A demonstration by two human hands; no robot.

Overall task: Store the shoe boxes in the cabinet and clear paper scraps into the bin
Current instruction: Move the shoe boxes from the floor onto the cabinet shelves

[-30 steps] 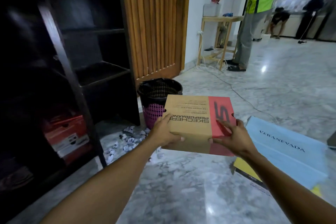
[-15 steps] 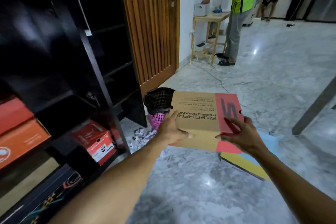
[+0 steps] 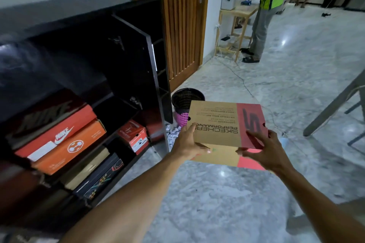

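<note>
I hold a tan and red Skechers shoe box (image 3: 219, 122) in the air, level, in front of me. My left hand (image 3: 187, 144) grips its near left corner, thumb on the lid. My right hand (image 3: 263, 151) grips its near right corner at the red stripe. The dark cabinet (image 3: 126, 49) stands open on the left, with several shoe boxes on its shelves, among them a red Nike box (image 3: 57, 130) and an orange box (image 3: 73, 146). Paper scraps (image 3: 173, 133) lie on the floor by a black and pink bin (image 3: 184, 102), which the box partly hides.
The cabinet's open door (image 3: 138, 77) juts out toward the bin. A person in a green vest (image 3: 264, 10) stands at a small wooden table (image 3: 235, 23) at the back. A cable runs across the marble floor. A grey furniture leg (image 3: 333, 104) slants in on the right.
My view has turned left and risen, bringing more of the cabinet shelves and their boxes into sight. The box has stayed in both hands, and the blue and yellow bags have left view.
</note>
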